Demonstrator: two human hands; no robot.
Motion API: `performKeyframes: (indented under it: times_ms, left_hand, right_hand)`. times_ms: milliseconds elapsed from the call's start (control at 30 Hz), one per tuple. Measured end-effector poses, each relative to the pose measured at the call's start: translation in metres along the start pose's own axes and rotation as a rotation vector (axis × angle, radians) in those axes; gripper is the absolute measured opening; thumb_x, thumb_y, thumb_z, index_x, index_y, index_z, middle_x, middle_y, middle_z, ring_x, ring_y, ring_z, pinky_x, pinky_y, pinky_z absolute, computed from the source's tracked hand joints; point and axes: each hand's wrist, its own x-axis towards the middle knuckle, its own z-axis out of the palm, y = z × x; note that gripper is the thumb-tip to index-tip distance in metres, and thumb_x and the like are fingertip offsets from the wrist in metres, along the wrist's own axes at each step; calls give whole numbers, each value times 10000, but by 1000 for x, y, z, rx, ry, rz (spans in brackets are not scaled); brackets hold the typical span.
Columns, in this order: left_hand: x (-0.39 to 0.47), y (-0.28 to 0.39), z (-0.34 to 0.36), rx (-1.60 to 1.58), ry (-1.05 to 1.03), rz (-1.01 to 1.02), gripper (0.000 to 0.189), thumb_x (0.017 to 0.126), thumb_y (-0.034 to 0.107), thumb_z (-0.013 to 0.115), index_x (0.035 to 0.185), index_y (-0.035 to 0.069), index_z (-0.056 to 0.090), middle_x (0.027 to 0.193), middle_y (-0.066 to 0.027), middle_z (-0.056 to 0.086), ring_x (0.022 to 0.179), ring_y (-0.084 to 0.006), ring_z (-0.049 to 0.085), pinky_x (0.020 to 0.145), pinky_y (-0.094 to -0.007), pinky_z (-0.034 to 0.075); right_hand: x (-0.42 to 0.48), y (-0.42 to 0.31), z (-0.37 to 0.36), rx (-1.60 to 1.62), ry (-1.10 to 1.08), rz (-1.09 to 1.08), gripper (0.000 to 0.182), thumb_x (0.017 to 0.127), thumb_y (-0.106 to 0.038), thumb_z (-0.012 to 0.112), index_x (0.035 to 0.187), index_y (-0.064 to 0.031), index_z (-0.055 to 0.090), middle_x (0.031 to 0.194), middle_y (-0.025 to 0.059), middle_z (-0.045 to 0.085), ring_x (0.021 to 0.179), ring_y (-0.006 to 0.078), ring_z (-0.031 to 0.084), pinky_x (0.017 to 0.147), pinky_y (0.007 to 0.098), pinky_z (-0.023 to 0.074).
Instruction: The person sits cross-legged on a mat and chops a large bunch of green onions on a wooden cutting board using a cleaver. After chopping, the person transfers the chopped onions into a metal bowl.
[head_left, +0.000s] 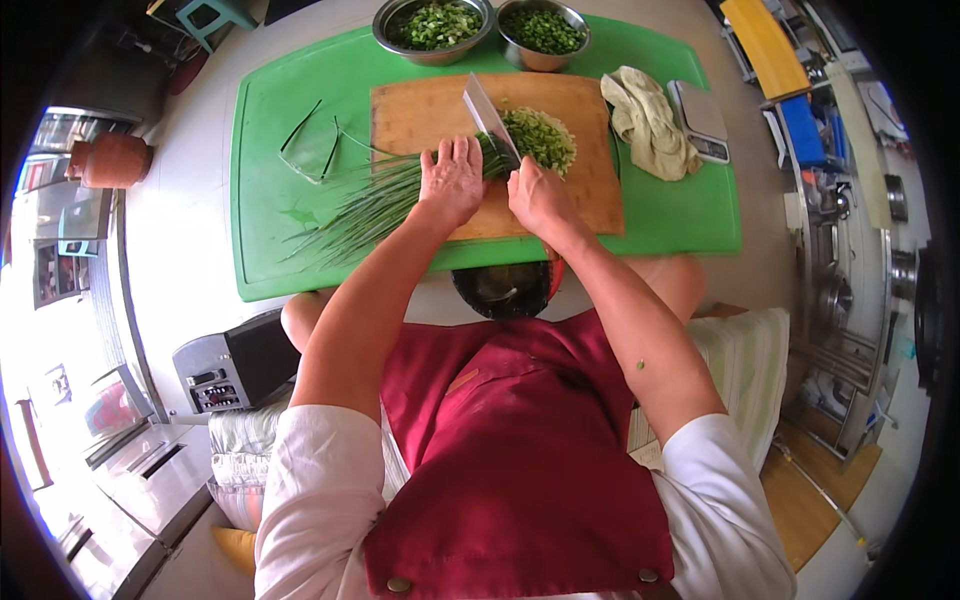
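A bundle of long green scallions (375, 199) lies across the wooden cutting board (420, 105), its thin tips trailing left onto the green table. My left hand (454, 176) presses down on the bundle near its cut end and holds it in place. In my right hand (541, 196) is the handle of a broad kitchen cleaver (489, 116). Its blade stands upright across the scallions, just right of my left fingers. Against the blade's right side rests a heap of chopped scallions (541, 141). The blade's lower edge is partly hidden by the greens.
Two metal bowls of chopped greens, one wider (435, 56) and one smaller (541, 61), stand at the table's far edge. A crumpled cloth (651, 124) and a kitchen scale (701, 120) lie right. Eyeglasses (330, 154) rest left. Below the near edge is a black container (501, 289).
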Motion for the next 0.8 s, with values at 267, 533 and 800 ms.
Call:
performKeyframes:
  times_ms: [267,533,800]
  left_hand:
    - [-5,2,-5,-37,24,2,765,895,399,702,1453,-25,395,1398,-157,475,1326,-328,437,1033,-548,386]
    - [-2,4,1,-42,26,7,781,880,385,726,1465,-10,392,1408,-149,462,1344,-320,424,1046,-547,379]
    - [-1,4,5,-2,6,2,740,926,385,655,1492,-5,381,1474,-171,449,1349,-347,425,1084,-593,354]
  right_hand:
    - [-25,-27,-42,-54,107,-79,187,973,-167,564,982,10,506,631,226,627,617,428,663,534,524,520]
    - [-36,-15,-36,-42,10,-48,199,946,-141,548,900,52,558,692,298,645,653,448,676,567,533,530]
    - [4,-23,-41,-70,-302,38,225,954,-173,545,877,28,611,783,248,672,754,415,708,669,487,574]
